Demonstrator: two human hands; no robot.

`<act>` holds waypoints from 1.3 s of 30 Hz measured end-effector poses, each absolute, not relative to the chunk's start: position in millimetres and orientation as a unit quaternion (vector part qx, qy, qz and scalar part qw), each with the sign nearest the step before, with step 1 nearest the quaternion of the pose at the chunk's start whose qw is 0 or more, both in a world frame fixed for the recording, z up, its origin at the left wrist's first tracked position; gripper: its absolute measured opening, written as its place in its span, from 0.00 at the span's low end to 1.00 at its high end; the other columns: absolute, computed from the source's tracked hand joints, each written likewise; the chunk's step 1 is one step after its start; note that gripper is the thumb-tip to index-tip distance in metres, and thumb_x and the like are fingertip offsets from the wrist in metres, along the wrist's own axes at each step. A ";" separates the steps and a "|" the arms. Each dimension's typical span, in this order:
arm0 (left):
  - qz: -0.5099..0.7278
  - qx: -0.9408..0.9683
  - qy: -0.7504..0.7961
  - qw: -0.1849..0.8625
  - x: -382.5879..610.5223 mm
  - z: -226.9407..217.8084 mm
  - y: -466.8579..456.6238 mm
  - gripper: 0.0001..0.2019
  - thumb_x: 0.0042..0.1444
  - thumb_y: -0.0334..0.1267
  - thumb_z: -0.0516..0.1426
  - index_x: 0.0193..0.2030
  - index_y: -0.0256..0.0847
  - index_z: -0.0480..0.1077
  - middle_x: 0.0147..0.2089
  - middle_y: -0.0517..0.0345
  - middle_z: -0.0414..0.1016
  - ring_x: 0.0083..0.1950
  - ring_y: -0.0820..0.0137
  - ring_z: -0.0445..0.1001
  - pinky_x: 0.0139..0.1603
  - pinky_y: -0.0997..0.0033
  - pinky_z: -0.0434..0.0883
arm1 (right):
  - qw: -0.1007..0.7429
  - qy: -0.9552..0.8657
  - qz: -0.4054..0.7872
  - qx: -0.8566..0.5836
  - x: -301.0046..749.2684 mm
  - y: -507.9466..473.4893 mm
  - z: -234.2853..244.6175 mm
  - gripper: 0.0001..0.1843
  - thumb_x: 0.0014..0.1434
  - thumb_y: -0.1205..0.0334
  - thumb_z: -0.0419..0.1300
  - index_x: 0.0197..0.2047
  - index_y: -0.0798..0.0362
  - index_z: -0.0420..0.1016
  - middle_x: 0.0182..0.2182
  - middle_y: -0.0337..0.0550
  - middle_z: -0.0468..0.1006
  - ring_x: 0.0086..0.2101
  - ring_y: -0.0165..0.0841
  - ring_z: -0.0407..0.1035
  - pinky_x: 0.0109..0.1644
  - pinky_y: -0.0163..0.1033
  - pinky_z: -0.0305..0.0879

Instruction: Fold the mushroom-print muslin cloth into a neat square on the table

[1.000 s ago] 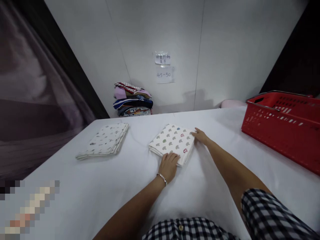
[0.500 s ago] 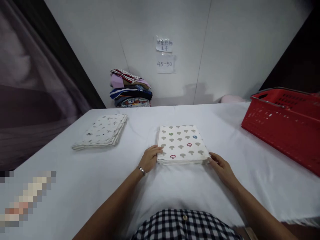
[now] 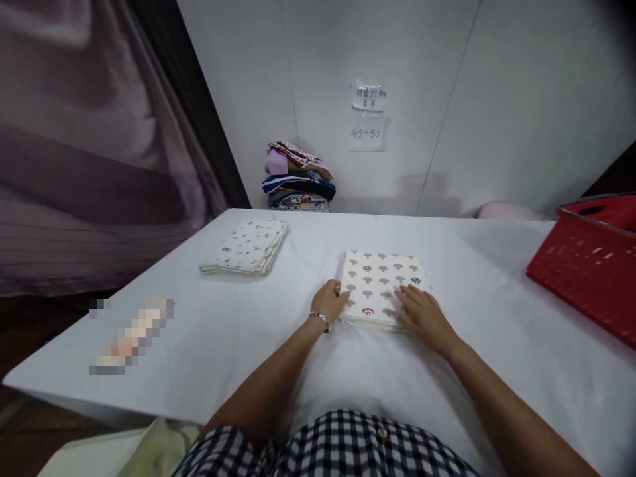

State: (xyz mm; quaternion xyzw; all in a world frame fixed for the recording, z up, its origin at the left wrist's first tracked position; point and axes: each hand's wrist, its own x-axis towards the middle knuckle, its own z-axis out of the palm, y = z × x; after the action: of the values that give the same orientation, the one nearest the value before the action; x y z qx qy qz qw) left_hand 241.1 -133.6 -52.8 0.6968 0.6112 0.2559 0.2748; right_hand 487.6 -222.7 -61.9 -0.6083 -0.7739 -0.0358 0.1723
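The folded white cloth printed with grey and coloured mushrooms (image 3: pixel 380 281) lies flat on the white-covered table (image 3: pixel 238 331), straight ahead of the person and within easy reach. The right hand (image 3: pixel 422 315) lies on the cloth's near right part, palm down with the fingers spread out flat, gripping nothing. The left hand (image 3: pixel 330 301) sits at the cloth's near left edge with its fingertips touching the fabric; whether it pinches that edge or only rests against it cannot be told. A thin silver bracelet (image 3: pixel 320 319) circles the left wrist, just nearer the person than the cloth. Both forearms are bare, and a black-and-white checked shirt (image 3: pixel 338 450) shows at the bottom of the view, nearer again than the cloth. To the cloth's left and a little farther back, well apart from it, lies a second folded white cloth with small dark figures (image 3: pixel 247 246). Beyond the mushroom cloth and to its left, against the pale wall, stands a stack of folded coloured garments (image 3: pixel 298 185). Above that cloth, on the wall, hang two small paper notes (image 3: pixel 368 116), the lower one reading 45-50. Far to the cloth's right, a red slotted plastic basket (image 3: pixel 591 265) stands on the table.
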 end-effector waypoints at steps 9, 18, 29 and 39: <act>0.229 0.671 0.631 0.315 240.3 -65.0 -134.3 0.08 0.52 0.40 0.53 0.25 0.41 0.61 0.24 0.65 0.65 0.27 0.74 0.64 0.27 0.76 0.58 | 0.131 -0.777 -0.028 -0.615 482.6 -220.7 -85.4 0.28 0.63 0.44 0.41 0.62 0.44 0.58 0.63 0.43 0.56 0.62 0.40 0.46 0.63 0.53 0.44; 0.123 0.707 0.651 0.249 258.1 -49.6 -102.3 0.22 0.55 0.59 0.47 0.34 0.41 0.67 0.39 0.50 0.76 0.41 0.62 0.73 0.36 0.69 0.64 | 0.160 -0.773 -0.025 -0.613 480.7 -219.9 -86.4 0.27 0.63 0.45 0.43 0.62 0.43 0.58 0.62 0.43 0.56 0.62 0.42 0.48 0.62 0.56 0.44; 0.093 0.715 0.658 0.218 264.0 -49.5 -83.4 0.23 0.57 0.56 0.44 0.39 0.40 0.70 0.45 0.46 0.75 0.47 0.58 0.72 0.42 0.65 0.66 | 0.163 -0.779 -0.040 -0.604 480.9 -220.4 -91.3 0.27 0.63 0.47 0.43 0.62 0.45 0.59 0.62 0.44 0.56 0.61 0.42 0.48 0.62 0.56 0.45; 0.110 0.669 0.691 0.252 273.5 -60.9 -63.1 0.22 0.60 0.51 0.44 0.45 0.37 0.70 0.51 0.43 0.72 0.52 0.60 0.70 0.47 0.69 0.65 | 0.165 -0.784 -0.044 -0.597 482.0 -221.5 -90.3 0.26 0.63 0.47 0.43 0.62 0.43 0.58 0.62 0.43 0.56 0.61 0.41 0.48 0.62 0.55 0.45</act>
State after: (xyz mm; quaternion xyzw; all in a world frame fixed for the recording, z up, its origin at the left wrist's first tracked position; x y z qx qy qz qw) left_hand 273.5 -63.1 -60.9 0.6690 0.6906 0.1097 0.2521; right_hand 482.0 -221.5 -90.3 -0.5969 -0.7839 -0.0436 0.1652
